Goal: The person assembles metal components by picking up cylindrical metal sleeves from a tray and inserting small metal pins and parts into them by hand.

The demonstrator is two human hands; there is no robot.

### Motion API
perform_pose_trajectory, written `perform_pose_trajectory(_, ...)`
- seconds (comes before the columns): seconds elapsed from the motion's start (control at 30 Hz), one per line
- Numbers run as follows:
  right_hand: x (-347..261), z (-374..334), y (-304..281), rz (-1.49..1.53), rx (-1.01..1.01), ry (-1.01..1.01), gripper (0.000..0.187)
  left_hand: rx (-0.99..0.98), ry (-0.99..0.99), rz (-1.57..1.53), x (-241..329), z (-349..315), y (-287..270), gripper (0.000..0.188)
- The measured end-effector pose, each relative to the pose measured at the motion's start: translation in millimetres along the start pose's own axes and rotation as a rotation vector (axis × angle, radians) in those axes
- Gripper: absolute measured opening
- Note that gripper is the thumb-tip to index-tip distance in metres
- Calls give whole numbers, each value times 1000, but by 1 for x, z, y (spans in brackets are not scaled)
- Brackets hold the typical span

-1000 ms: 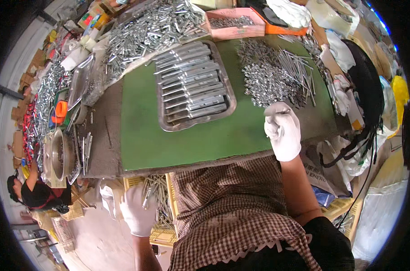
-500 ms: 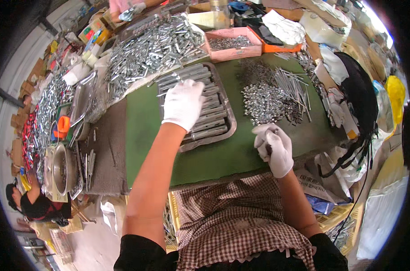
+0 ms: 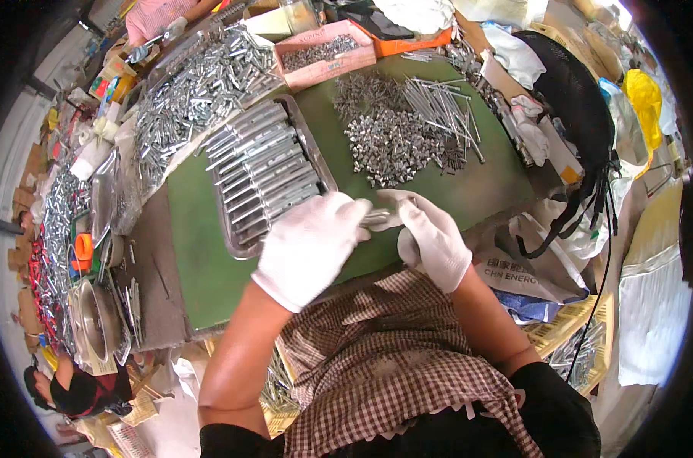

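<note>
a steel tray [image 3: 232,229] of finished pieces and a heap of small metal parts [image 3: 392,145] flank the gloved left hand [image 3: 310,246] and right hand [image 3: 432,237], both clenched on one silvery metal piece [image 3: 378,219] above the green tabletop [image 3: 201,275].

Green-topped workbench [image 3: 201,267], bright daylight, cluttered w/ boxes & bags round edges

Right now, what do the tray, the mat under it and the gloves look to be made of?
Tray: likely steel, a dull silver sheen. Mat: flat matte green, probably rubber or felt; unclear. Gloves on the left hand and right hand: white knit fabric, probably cotton, soft and creased.
</note>
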State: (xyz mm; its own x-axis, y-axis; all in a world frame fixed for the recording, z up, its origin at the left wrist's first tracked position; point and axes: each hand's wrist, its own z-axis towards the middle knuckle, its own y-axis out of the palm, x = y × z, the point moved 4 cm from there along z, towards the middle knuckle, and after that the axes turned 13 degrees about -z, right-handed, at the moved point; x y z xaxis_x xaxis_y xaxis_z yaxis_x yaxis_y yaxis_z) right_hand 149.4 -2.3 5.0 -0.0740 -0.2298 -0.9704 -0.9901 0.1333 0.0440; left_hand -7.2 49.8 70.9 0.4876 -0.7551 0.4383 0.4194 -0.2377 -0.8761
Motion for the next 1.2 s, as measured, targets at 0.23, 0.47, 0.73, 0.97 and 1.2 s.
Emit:
perform_pose_trajectory(0.23,-2,-6,-11,-303,-117,9,27,167,73,-107,2,-23,17,34)
perform_pose_trajectory(0.47,4,-2,-17,-622,-78,-173,18,132,-28,-148,4,-32,20,36)
perform_pose_trajectory(0.73,-5,-3,-20,-507,-111,-209,11,236,-26,-209,5,-25,28,32)
perform_pose_trajectory(0.97,-6,4,-21,-550,-148,-167,11,225,-74,-79,10,-27,29,23)
perform_pose_trajectory(1.2,-44,69,-42,-1443,133,-748,12,177,-233,103,19,-28,48,21)
